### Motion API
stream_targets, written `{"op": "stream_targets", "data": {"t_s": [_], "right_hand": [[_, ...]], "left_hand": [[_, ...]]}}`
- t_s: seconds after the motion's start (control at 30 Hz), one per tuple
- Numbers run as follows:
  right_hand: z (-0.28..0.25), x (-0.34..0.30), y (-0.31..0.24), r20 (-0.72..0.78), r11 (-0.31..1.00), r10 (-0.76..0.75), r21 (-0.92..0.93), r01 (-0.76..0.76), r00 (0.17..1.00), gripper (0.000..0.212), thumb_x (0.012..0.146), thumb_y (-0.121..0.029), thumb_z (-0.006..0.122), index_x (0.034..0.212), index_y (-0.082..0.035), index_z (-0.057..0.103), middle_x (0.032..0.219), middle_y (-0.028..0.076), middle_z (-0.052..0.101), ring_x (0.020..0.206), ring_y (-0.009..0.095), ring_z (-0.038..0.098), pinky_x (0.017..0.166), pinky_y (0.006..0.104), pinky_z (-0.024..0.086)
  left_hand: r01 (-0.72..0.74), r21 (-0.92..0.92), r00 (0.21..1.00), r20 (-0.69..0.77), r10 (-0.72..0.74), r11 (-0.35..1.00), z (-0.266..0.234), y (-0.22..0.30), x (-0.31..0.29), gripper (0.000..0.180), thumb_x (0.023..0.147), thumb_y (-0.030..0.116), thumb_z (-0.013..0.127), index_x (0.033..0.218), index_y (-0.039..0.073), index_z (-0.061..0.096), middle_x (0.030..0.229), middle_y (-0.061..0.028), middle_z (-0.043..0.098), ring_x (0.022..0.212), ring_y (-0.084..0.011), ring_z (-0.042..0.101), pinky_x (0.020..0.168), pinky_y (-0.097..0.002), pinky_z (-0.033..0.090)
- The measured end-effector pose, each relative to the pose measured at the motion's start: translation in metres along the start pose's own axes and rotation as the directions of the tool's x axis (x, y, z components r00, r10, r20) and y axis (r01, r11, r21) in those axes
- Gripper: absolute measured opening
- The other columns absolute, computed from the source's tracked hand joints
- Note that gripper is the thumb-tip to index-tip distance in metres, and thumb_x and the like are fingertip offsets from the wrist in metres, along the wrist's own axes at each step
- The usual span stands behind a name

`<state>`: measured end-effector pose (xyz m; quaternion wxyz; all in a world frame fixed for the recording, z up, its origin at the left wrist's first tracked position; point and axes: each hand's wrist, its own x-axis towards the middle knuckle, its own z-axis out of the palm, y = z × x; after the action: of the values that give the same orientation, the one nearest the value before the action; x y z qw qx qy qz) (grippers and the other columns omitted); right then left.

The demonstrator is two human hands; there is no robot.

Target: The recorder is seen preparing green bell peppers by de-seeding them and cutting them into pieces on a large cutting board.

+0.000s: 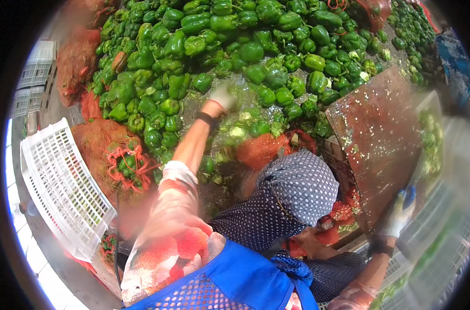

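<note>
My left hand (223,99), in a pale glove with a dark wristband, reaches into a heap of green bell peppers (193,46). It is smeared by motion, so its fingers and anything in them cannot be made out. My right hand (400,214), in a whitish glove, is at the lower right edge of a wet brown board (379,139). Its fingers look curled. Blue shows at the fingertips, either part of the glove or a thing held; I cannot tell which. Pepper bits dot the board.
A person in a dotted head covering (302,186) bends close in front of me, hands mostly hidden. A white plastic crate (64,186) tilts at the left, beside an orange mesh sack (103,150). More crates (441,232) stand at the right, blurred.
</note>
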<state>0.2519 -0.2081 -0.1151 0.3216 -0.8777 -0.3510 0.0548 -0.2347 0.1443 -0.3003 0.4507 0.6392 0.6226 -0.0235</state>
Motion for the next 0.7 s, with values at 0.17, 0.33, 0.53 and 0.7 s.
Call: {"op": "stream_targets", "data": {"t_s": [0.17,0.33,0.53,0.7], "right_hand": [[-0.008,0.002,0.004,-0.014,1.0,-0.017,0.012,0.017,1.0,0.048,0.091,-0.023,0.063,0.13,0.0,0.049,0.127,0.015,0.054,0.115,0.025,0.052,0.1,0.0367,0.039],[0.0,-0.001,0.0,0.01,1.0,-0.001,0.02,0.001,1.0,0.049,0.091,-0.022,0.063,0.132,0.001,0.047,0.129,0.015,0.053,0.118,0.026,0.05,0.101,0.0368,0.038],[0.006,-0.004,0.005,0.024,1.0,0.014,0.025,-0.015,1.0,0.05,0.091,-0.023,0.064,0.131,0.002,0.048,0.129,0.016,0.053,0.118,0.026,0.051,0.102,0.0367,0.038],[-0.026,0.0,-0.025,-0.104,0.994,0.009,0.109,0.002,0.994,0.051,0.09,-0.019,0.063,0.133,0.001,0.046,0.128,0.017,0.053,0.116,0.026,0.051,0.1,0.0379,0.039]], "left_hand": [[0.038,-0.202,0.977,-0.2,-0.079,0.979,-0.048,0.019,-0.003,0.07,0.082,0.023,0.07,0.14,0.001,0.036,0.127,-0.0241,0.054,0.111,-0.0268,0.058,0.086,-0.0352,0.052],[0.081,0.378,0.997,-0.013,-0.082,0.922,0.025,-0.035,0.003,0.09,0.068,0.046,0.076,0.141,0.009,0.037,0.131,-0.023,0.052,0.119,-0.0357,0.053,0.099,-0.0409,0.044],[-0.327,0.614,0.935,0.102,0.338,0.718,0.078,0.002,-0.043,0.09,0.069,0.036,0.077,0.142,0.007,0.034,0.139,-0.0248,0.042,0.122,-0.0405,0.047,0.099,-0.042,0.044],[-0.299,0.439,0.953,0.091,0.289,0.847,0.131,0.023,0.018,0.038,0.087,0.012,0.051,0.125,0.01,0.056,0.119,-0.025,0.057,0.103,-0.0381,0.06,0.086,-0.0447,0.049]]}}
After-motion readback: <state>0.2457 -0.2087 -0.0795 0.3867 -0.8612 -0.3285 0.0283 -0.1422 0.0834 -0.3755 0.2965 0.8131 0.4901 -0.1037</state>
